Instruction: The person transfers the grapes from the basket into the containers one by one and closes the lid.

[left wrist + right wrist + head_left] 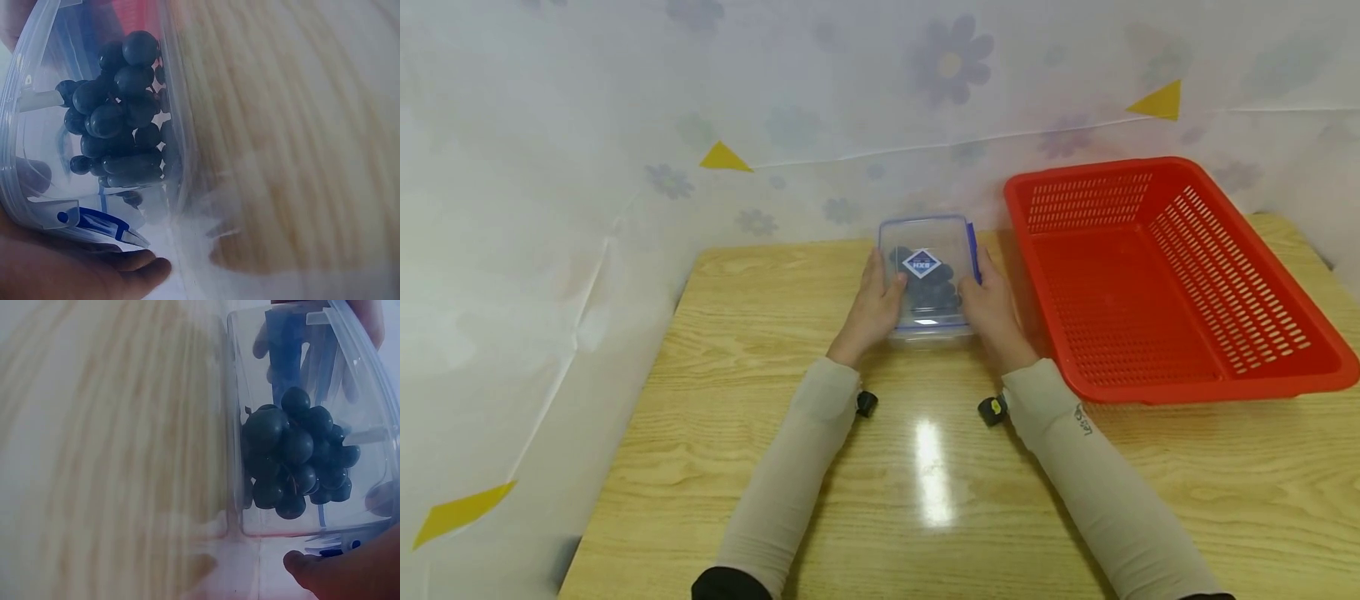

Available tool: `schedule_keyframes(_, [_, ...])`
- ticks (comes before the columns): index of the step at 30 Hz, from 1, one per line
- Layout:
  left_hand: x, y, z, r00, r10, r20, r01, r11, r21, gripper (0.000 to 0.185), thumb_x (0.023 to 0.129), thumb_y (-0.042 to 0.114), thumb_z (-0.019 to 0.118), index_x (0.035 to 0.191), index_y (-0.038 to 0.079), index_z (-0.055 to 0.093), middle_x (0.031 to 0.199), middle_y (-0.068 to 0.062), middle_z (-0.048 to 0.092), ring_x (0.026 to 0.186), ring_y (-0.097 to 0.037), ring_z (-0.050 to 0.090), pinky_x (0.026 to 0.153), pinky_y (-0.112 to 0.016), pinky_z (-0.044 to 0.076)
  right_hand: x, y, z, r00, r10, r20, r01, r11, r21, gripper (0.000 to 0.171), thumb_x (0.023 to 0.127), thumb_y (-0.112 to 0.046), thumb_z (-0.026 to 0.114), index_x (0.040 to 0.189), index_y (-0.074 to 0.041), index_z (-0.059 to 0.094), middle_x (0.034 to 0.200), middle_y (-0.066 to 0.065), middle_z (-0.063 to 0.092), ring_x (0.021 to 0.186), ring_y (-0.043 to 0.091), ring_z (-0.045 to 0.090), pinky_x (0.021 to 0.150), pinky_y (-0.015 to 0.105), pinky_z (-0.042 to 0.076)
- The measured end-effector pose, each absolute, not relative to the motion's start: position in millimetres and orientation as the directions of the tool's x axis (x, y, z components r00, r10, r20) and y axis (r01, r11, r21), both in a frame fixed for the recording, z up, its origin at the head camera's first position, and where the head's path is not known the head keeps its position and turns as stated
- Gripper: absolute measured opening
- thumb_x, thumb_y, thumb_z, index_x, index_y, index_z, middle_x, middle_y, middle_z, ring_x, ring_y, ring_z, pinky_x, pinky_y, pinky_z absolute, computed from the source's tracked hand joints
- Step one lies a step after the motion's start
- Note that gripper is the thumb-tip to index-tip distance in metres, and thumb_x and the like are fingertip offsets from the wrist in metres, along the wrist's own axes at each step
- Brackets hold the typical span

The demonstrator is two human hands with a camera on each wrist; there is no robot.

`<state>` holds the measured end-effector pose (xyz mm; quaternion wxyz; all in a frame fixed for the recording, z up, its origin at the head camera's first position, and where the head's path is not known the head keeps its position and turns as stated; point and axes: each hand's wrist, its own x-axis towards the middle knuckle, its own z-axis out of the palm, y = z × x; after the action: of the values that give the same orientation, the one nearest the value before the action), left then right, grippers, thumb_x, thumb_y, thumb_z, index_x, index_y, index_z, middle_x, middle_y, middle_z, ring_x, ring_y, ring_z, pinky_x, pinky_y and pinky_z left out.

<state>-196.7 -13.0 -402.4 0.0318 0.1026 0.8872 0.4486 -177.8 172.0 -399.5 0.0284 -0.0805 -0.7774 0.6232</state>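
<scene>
Left hand (874, 307) grips the left side of the clear plastic box (929, 279), fingers curled against its wall; right hand (992, 310) grips the right side the same way. Both wrist views show a thumb tip at the box edge. Box is rectangular with rounded corners, transparent and glossy, lid on with blue clip latches and a diamond-shaped blue label. Inside sits a bunch of dark grapes (119, 119), round, smooth, matte blue-black, piled toward one side. Box stands on the table (775, 467) near its far edge, at centre. Tabletop is light wood grain, shiny, with a glare patch between the forearms. Open room to the left and toward the person. Red basket (1157, 283), perforated plastic, rectangular with sloped walls, stands just right of the right hand, close. Floral sheet backdrop (625, 125) hangs right behind the box.
</scene>
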Motion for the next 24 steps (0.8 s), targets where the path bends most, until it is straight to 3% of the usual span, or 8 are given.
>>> schedule_keyframes(14, [-196.7,-13.9,-403.4,-0.978,0.204,0.038,0.147,0.552,0.821,0.070,0.110,0.034,0.039,0.162,0.003,0.003,0.168,-0.014,0.004,0.154,-0.028,0.005,0.121,-0.033,0.005,-179.1,171.1,-404.0,-0.989,0.141,0.047,0.003,0.332,-0.943,0.067,0.102,-0.010,0.041,0.162,-0.003,0.010,0.166,0.015,0.015,0.151,0.028,0.016,0.121,0.039,0.012])
schedule_keyframes(24, [-198.4,-13.1,-403.9,-0.982,0.189,0.026,0.122,0.518,0.846,0.070,0.110,0.032,0.040,0.162,0.006,0.002,0.168,-0.015,0.005,0.154,-0.025,0.004,0.121,-0.032,0.005,-177.6,171.0,-403.4,-0.991,0.117,0.069,-0.028,0.323,-0.946,0.069,0.102,-0.009,0.042,0.163,-0.009,0.010,0.166,0.013,0.018,0.151,0.027,0.018,0.121,0.040,0.015])
